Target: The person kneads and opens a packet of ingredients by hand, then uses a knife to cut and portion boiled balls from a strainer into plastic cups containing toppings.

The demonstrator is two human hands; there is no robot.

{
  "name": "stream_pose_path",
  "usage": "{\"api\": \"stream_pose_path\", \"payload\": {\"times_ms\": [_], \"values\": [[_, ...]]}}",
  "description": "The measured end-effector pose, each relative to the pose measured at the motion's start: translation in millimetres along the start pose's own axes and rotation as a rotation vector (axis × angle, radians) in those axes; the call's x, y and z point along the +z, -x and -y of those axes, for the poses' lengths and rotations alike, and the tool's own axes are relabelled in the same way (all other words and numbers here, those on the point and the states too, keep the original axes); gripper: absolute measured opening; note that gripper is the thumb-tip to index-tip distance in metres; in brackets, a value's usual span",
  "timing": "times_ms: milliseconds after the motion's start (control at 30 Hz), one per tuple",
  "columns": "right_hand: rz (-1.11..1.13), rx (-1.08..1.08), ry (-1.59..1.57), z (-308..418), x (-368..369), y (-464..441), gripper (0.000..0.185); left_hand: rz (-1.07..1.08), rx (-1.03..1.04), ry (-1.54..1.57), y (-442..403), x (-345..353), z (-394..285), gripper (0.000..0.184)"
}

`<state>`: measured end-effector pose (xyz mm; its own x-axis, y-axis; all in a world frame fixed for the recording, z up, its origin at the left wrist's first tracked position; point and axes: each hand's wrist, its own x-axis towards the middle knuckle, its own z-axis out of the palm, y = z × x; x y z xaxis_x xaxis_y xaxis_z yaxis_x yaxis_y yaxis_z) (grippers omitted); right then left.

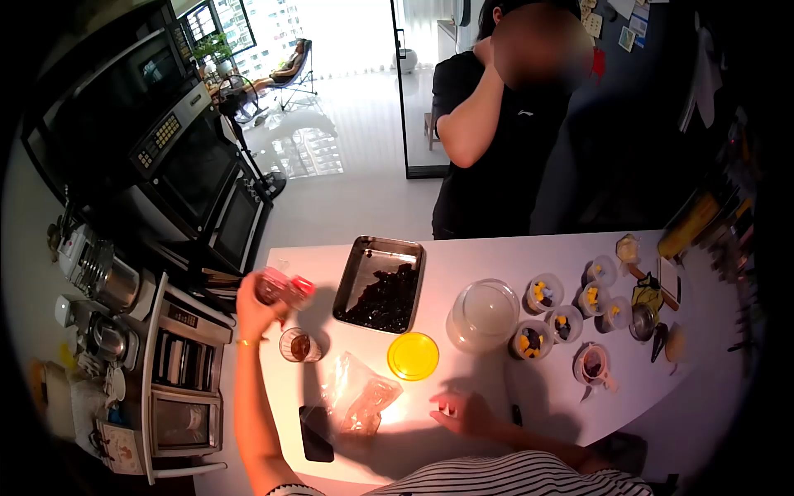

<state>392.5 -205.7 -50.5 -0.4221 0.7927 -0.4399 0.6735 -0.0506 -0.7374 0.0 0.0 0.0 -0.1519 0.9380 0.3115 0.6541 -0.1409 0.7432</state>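
One white table [463, 266], lower centre. Metal tray [364, 263], dark pieces [385, 298] inside, mid-frame. Left hand [255, 307], left of centre, gripping tilted red-lidded jar [278, 288]. Right hand [465, 413], lower centre, fingers curled; cannot tell if holding anything. Glass [299, 345] below jar in frame.

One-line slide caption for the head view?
Left hand holding a red-lidded container near a glass, with a metal tray of dark pieces and clear cups on a white table.
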Motion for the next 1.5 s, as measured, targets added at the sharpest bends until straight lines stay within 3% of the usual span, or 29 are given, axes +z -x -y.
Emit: {"api": "stream_pose_path", "payload": {"times_ms": [133, 167, 233, 300, 367, 400, 500, 533, 733, 833, 967, 1067, 1200, 1267, 1433, 1500], "values": [[-0.58, -0.432, -0.125, 51.7, -19.7, -0.8, 0.057, 0.134, 0.265, -0.09, 98.0, 21.4, -133.4, 0.063], [-0.61, -0.487, -0.15, 62.5, -27.7, 0.9, 0.063, 0.229, 0.339, -0.138, 118.5, 36.3, -137.7, 0.062], [-0.665, -0.468, -0.07, 46.3, -27.5, 16.1, 0.067, 0.338, 0.268, -0.022, 181.7, 74.1, -174.4, 0.06], [-0.501, -0.285, -0.399, 20.2, -24.2, 26.0, 0.055, 0.348, 0.275, 0.002, 219.5, 101.5, -182.9, 0.064], [-0.507, -0.234, -0.259, 3.6, -37.3, 48.5, 0.047, 0.295, 0.3, -0.051, 241.2, 120.0, -192.3, 0.07], [-0.559, -0.317, -0.142, 3.6, -44.1, 71.7, 0.041, 0.308, 0.29, -0.044, 256.2, 120.8, -205.7, 0.07], [-0.644, -0.301, -0.05, -5.8, -47.8, 108.5, 0.039, 0.183, 0.345, -0.127, 276.2, 127.9, -237.7, 0.07], [-0.738, -0.444, 0.044, -12.2, -48.8, 113.4, 0.038, 0.204, 0.361, -0.105, 278.2, 132.0, -241.5, 0.069], [-0.759, -0.456, -0.168, -58.1, -39.6, 164.4, 0.03, 0.34, 0.336, -0.049, 338.1, 148.0, -275.2, 0.073], [-0.74, -0.469, -0.315, -94.2, -9.6, 181.0, 0.025, 0.411, 0.19, 0.046, 380.6, 159.0, -272.5, 0.075], [-0.645, -0.363, -0.641, -116.0, 19.5, 183.6, 0.033, 0.45, 0.074, 0.076, 436.3, 159.1, -238.5, 0.073], [-0.563, -0.192, -0.931, -106.2, 6.8, 186.0, 0.035, 0.489, -0.275, 0.316, 462.6, 143.3, -219.8, 0.072], [-0.704, -0.371, -0.908, -122.9, 14.5, 118.4, 0.038, 0.377, -0.47, 0.46, 481.9, 120.7, -187.0, 0.075], [-0.437, -0.13, -0.126, -128.7, 19.2, 99.5, 0.048, 0.368, -0.413, 0.483, 472.9, 118.6, -191.7, 0.075], [-0.219, -0.056, 0.267, -127.5, 46.3, 62.0, 0.058, 0.356, -0.317, 0.494, 446.4, 125.2, -213.7, 0.075], [-0.696, -0.154, 0.173, -125.6, 51.3, 65.5, 0.057, 0.305, -0.324, 0.658, 437.0, 124.9, -215.9, 0.08]]}}
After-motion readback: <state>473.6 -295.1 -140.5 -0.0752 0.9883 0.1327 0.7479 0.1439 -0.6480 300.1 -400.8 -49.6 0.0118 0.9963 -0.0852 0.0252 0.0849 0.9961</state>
